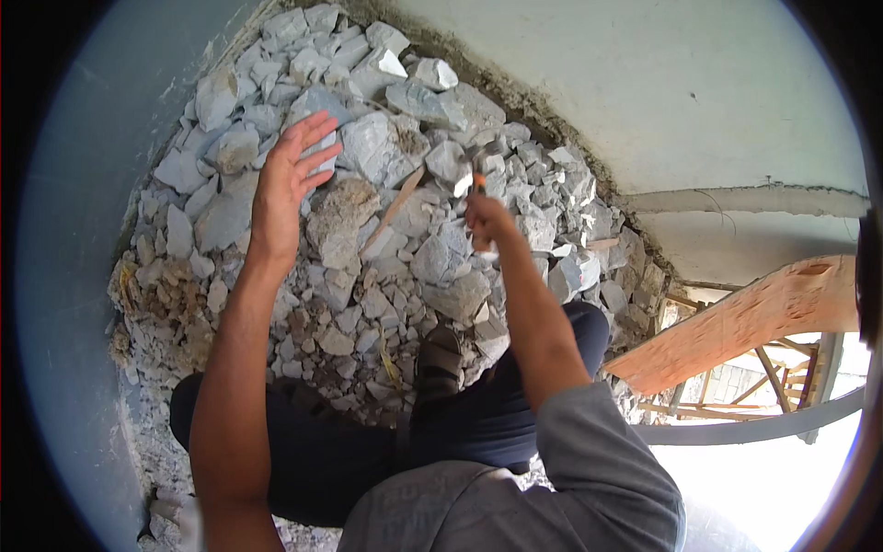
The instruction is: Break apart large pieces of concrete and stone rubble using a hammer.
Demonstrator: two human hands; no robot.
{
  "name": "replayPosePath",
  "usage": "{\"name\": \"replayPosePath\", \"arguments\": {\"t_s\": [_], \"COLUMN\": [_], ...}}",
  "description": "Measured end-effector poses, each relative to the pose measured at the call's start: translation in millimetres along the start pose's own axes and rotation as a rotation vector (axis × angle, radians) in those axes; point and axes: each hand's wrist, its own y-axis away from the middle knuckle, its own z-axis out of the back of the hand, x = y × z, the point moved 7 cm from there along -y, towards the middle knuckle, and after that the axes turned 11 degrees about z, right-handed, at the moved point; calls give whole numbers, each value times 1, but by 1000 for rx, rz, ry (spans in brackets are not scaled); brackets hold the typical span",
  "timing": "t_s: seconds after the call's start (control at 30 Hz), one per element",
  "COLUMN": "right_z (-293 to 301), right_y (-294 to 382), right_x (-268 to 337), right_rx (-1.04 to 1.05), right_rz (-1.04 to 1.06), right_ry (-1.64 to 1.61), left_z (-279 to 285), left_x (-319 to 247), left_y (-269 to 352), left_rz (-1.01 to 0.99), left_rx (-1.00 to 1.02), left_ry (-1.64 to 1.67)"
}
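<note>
My right hand [488, 219] grips a hammer [479, 181] by its handle, which shows orange and black. The hammer's head is blurred and lies over broken grey stones [445, 162] in the pile. My left hand [286, 176] is raised above the rubble with its fingers apart and nothing in it. Just beyond its fingers sits a large pale rock [372, 146]. A brown, crusted stone [343, 210] lies between my two hands. Beside that stone, a narrow strip of wood [398, 207] rests slantwise on the pile.
A bluish wall [83, 276] bounds the rubble at left, and a pale wall [621, 83] runs along the far right side. An orange-brown board [745, 324] leans at right near timber framing [772, 376]. My sandalled foot [439, 359] stands among small stones.
</note>
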Motion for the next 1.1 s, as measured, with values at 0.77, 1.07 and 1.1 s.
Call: {"name": "replayPosePath", "arguments": {"t_s": [0.77,1.07,1.1], "right_z": [-10,154,163], "right_y": [15,138,151], "right_x": [22,288,306], "right_rx": [-128,-410,-461], "right_rz": [-190,502,620], "right_ry": [-491,-75,-136], "left_z": [-41,-25,-20], "left_x": [40,48,46], "left_y": [-24,-35,-33], "left_rz": [81,110,100], "left_rx": [70,88,89], "left_ry": [177,134,120]}}
